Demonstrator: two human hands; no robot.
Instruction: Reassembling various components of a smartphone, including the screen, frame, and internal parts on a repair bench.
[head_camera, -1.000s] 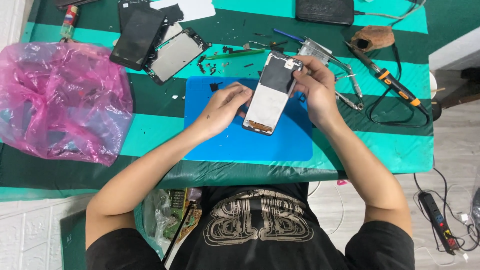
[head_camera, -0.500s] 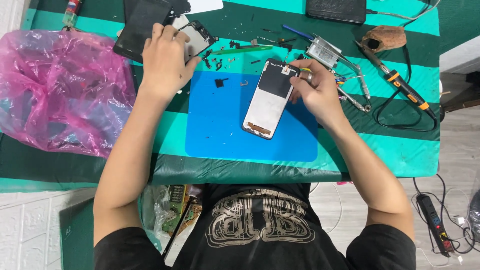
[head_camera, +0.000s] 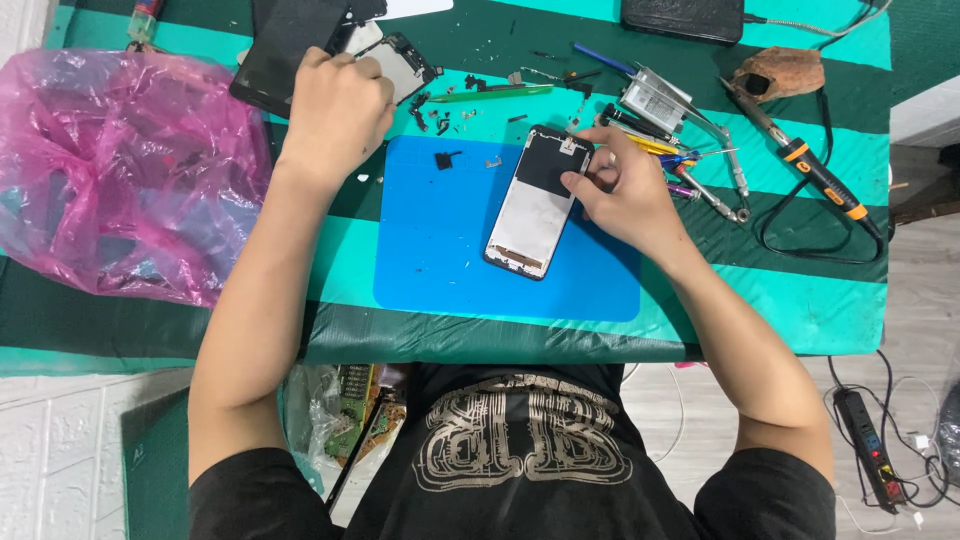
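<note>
— What are your fingers doing right now?

— My right hand (head_camera: 625, 195) rests on the upper end of the opened phone (head_camera: 536, 203), fingers (head_camera: 585, 180) pressed together on its dark top section, pinning it flat. The phone lies tilted on the blue mat (head_camera: 450, 260), just right of the frame's centre.

— And the left?

— That's what changed. A second ago my left hand (head_camera: 335, 110) was down on the mat beside the phone; now it has crossed to the upper left of the frame and lies over the second phone frame (head_camera: 405, 62), next to a black screen panel (head_camera: 285, 45). The fingers are curled under the palm, so I cannot tell whether they have closed on anything.

— What does that mean for the work?

— I judge that I'm fetching a part from the stripped unit while the right hand keeps the phone from shifting.

— Any packages or labels around?

— A crumpled pink plastic bag (head_camera: 110, 160) fills the left of the tabletop (head_camera: 800, 300). A flat silver battery (head_camera: 655, 95) with a pale label sits upper right of the mat, tweezers and drivers beside it. Further right lies a soldering iron (head_camera: 810, 165) with an orange band. A black box (head_camera: 680, 18) sits at the top edge.
</note>
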